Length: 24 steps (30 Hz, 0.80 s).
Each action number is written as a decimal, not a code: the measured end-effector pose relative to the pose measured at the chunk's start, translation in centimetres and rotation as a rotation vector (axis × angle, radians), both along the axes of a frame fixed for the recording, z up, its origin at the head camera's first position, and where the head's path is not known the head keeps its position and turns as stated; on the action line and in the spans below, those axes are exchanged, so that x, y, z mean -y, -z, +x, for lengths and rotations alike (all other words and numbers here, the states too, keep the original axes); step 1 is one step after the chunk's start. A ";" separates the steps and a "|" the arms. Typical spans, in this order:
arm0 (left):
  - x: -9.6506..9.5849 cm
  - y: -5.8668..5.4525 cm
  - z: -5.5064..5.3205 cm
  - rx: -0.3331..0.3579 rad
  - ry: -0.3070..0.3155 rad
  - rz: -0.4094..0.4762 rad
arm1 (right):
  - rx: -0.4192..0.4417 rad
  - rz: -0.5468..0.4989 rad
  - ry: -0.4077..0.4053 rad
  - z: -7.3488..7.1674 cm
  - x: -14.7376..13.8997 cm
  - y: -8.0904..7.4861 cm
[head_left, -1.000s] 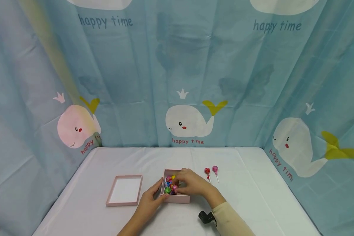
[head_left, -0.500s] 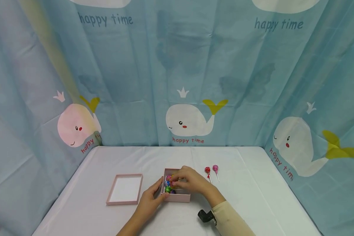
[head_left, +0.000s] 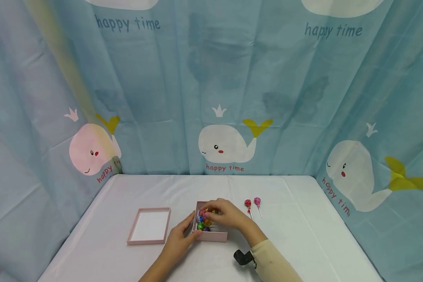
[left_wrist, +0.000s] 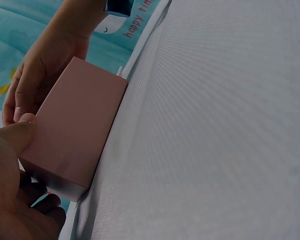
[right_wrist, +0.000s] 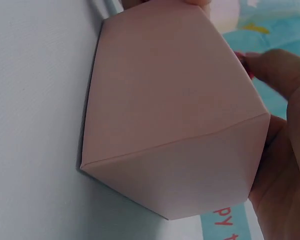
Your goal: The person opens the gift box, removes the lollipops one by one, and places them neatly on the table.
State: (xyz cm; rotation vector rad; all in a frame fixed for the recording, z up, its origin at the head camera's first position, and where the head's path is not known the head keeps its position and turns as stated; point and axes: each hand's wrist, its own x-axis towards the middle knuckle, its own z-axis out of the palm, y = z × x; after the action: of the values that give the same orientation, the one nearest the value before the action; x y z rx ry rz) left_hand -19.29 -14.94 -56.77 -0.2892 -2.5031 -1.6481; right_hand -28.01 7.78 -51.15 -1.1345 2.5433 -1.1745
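An open pink box (head_left: 215,236) stands mid-table in the head view with several colourfully wrapped lollipops inside, among them a green lollipop (head_left: 200,226) and a blue lollipop (head_left: 199,219). My left hand (head_left: 176,243) grips its left side, the thumb at the front left corner and fingers along the side wall. Over the box, my right hand (head_left: 227,216) reaches in from the right and pinches a pink lollipop (head_left: 205,215) between thumb and fingers. The right wrist view shows a bit of red wrapper (right_wrist: 249,65) at the thumb tip; the box wall hides the rest.
Left of the box lies its shallow lid (head_left: 149,226), white inside up. Behind my right forearm, a red lollipop (head_left: 248,203) and a pink-purple lollipop (head_left: 257,201) lie on the white tablecloth (head_left: 303,235). Blue whale-print curtains (head_left: 169,98) close off the back and sides.
My right hand's fingertips have shifted toward the back left of the box with the pink lollipop. An orange lollipop now shows near the front. The left hand stays in place.
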 end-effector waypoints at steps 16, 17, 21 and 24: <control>-0.2 0.0 0.0 0.022 -0.009 0.009 | -0.057 -0.066 0.113 0.1 -1.9 -1.3; -0.2 0.0 0.0 0.030 -0.010 0.013 | -0.062 -0.068 0.129 0.1 -2.2 -1.4; -0.2 0.0 0.0 0.042 -0.016 0.009 | -0.068 -0.076 0.179 0.1 -3.6 -2.0; -0.3 -0.1 0.0 0.046 -0.020 0.003 | -0.069 -0.079 0.211 0.2 -4.8 -2.4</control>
State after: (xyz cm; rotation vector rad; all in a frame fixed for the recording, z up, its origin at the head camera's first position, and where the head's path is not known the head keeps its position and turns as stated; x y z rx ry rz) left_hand -19.25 -14.66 -56.68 -0.2285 -2.5279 -1.6691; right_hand -27.85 12.54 -48.77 -0.9553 2.7476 -1.3146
